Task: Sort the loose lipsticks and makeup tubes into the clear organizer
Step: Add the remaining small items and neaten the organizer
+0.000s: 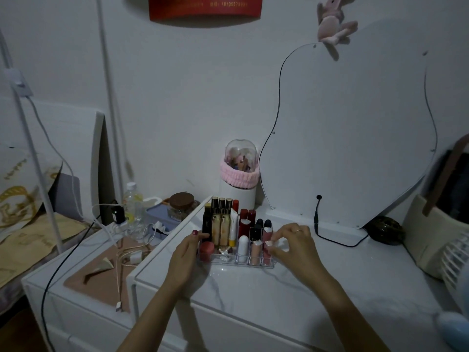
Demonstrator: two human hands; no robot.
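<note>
Clear organizer [229, 261] full of lipsticks [266, 247]

White marble-patterned dresser top [291, 295], carrying at its back edge:
- wavy-outlined mirror [355, 128], upright against the wall; black cable [330, 237] running from its base along the top.
- white canister [237, 196] with clear dome lid and pink band, back edge, just left of the mirror.
- dark round object [384, 228], back right, near the mirror's lower right edge.
- cream bag [431, 237] with brown handle, right edge; white fan [456, 260], partly cut off, just in front of it.

Lower white cabinet [76, 288] to the left, carrying:
- clear water bottle [132, 204], back edge.
- brown-lidded jar [181, 207], back right corner.
- pink mat [106, 270] with tangled charging cables [129, 257].

Wall: red hanging [205, 7], top; pink plush toy [332, 21] above the mirror.
</note>
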